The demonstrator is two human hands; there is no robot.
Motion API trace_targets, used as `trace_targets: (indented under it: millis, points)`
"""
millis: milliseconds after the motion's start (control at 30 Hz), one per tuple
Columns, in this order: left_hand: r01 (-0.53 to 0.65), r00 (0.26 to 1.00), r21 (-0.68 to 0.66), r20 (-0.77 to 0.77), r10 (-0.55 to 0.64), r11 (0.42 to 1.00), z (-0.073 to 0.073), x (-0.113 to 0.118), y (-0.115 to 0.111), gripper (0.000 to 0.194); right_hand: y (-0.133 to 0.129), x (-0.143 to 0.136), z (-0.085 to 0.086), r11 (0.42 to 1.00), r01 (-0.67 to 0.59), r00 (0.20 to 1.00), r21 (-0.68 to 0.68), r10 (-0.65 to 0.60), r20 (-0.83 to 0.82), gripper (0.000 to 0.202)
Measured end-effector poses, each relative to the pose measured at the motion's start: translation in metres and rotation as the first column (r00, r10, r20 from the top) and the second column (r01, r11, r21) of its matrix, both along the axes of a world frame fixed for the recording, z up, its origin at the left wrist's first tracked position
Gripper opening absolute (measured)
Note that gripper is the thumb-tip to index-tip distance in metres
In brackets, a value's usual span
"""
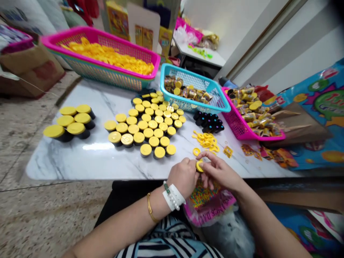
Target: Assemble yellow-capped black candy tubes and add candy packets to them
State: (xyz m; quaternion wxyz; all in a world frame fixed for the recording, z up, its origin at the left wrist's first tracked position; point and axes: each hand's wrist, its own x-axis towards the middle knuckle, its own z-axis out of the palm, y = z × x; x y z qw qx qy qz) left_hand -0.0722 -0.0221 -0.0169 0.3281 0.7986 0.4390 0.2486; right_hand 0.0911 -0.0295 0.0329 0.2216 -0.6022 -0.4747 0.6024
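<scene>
Near the table's front edge, my left hand (183, 175) is closed around a small container whose body is hidden by the fingers. Its round yellow lid (199, 166) faces up. The thumb and fingers of my right hand (215, 168) grip this lid from the right. Beneath both hands lies an open pink bag (215, 211) of small multicoloured beads or candies (201, 195). Just beyond the fingers are a yellow ring (196, 152) and a pile of yellow rings (208, 141). Several yellow-lidded black containers (148, 133) stand upright left of the hands.
Behind the rings sit several black pieces (211, 122). A pink basket (100, 34) of yellow parts, a blue basket (196, 77) and another pink basket (236, 125) of wrapped containers line the back. Another yellow-lidded group (76, 128) stands left. Printed labels (279, 156) lie right.
</scene>
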Motion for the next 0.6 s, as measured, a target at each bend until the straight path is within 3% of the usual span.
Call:
trace_targets:
  millis: [100, 200, 300, 400, 433, 500, 567, 600]
  points:
    - [-0.114, 0.973, 0.135, 0.214, 0.083, 0.984, -0.01, -0.004, -0.01, 0.034, 0.003, -0.013, -0.006, 0.996, 0.063, 0.997, 0.062, -0.06, -0.05, 0.037]
    - [-0.199, 0.92, 0.239, 0.378, 0.098, 0.95, -0.016, -0.007, -0.016, 0.027, 0.022, -0.037, -0.014, 0.973, 0.146, 0.988, 0.177, -0.135, -0.074, 0.035]
    - [-0.24, 0.916, 0.296, 0.385, 0.114, 0.925, -0.015, -0.007, -0.015, 0.016, 0.049, -0.057, -0.019, 0.938, 0.142, 0.99, 0.317, -0.133, -0.049, 0.031]
    - [-0.234, 0.923, 0.291, 0.366, 0.118, 0.928, -0.011, -0.006, -0.011, 0.019, 0.062, -0.055, -0.02, 0.89, 0.08, 0.993, 0.45, -0.109, 0.039, 0.034]
    - [-0.218, 0.925, 0.277, 0.363, 0.108, 0.936, -0.01, -0.006, -0.009, 0.02, 0.061, -0.049, -0.02, 0.843, 0.083, 0.982, 0.532, -0.161, 0.101, 0.035]
    - [-0.182, 0.928, 0.249, 0.363, 0.083, 0.951, -0.007, -0.008, -0.008, 0.021, 0.049, -0.031, -0.022, 0.68, 0.037, 0.908, 0.733, -0.33, 0.26, 0.032]
    - [-0.159, 0.927, 0.205, 0.367, 0.075, 0.966, -0.002, -0.009, -0.008, 0.021, 0.028, -0.012, -0.028, 0.515, -0.144, 0.79, 0.845, -0.455, 0.412, 0.03]
    - [-0.152, 0.927, 0.176, 0.367, 0.079, 0.973, 0.002, -0.009, -0.008, 0.021, 0.016, -0.004, -0.032, 0.474, -0.255, 0.744, 0.843, -0.46, 0.484, 0.032]
